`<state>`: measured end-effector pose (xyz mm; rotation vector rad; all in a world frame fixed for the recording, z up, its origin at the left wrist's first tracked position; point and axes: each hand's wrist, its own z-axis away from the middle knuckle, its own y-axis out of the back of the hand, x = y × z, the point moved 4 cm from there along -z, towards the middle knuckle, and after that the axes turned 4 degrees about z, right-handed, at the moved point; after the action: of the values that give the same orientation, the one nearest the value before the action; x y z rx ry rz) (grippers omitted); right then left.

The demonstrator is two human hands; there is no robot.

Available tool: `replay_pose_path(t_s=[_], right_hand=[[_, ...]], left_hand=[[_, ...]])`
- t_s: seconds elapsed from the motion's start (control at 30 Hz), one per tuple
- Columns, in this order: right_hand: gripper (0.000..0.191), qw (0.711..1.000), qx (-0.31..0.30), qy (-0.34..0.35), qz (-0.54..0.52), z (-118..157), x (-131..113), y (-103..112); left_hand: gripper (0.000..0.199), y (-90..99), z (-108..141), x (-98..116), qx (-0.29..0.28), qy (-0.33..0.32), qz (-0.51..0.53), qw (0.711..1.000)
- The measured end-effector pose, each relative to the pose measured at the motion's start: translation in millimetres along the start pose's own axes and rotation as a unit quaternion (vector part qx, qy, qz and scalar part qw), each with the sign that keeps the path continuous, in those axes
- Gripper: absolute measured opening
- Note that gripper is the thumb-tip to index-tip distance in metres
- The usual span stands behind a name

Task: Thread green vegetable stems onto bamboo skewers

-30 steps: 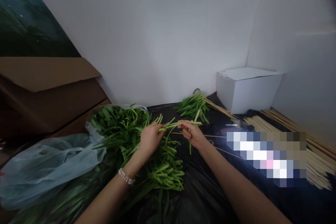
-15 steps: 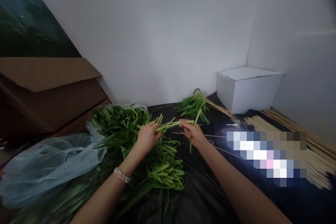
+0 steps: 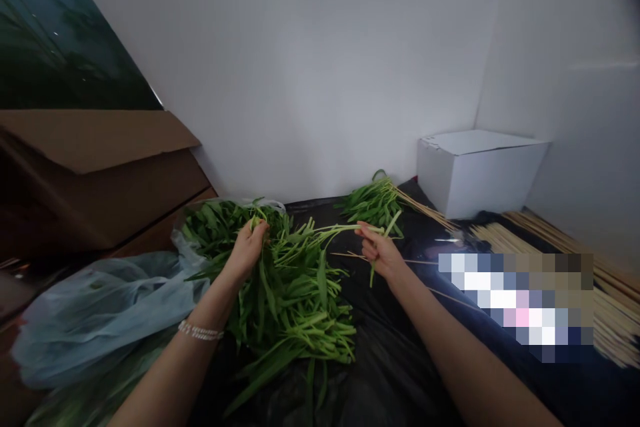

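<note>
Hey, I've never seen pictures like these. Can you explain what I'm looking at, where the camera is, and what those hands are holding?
There's no machine here: these are one person's bare hands, seen from a camera worn on their head, looking forward and down. A black plastic sheet bears a pile of leafy greens. Farther back lies a leafy bundle with thin sticks; at right are wooden sticks and a white box. The right hand pinches green stems. The left hand is at the greens; what it grips is hard to tell. A pixelated patch hides part of the right side.
</note>
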<state>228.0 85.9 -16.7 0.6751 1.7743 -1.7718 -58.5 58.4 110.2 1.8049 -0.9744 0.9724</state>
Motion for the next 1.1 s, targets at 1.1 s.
replay_pose_path(t_s=[1.1], right_hand=[[0.017, 0.986, -0.164, -0.020, 0.000, 15, -1, -25]], left_hand=[[0.022, -94.6, 43, 20, -0.252, -0.298, -0.327, 0.861]])
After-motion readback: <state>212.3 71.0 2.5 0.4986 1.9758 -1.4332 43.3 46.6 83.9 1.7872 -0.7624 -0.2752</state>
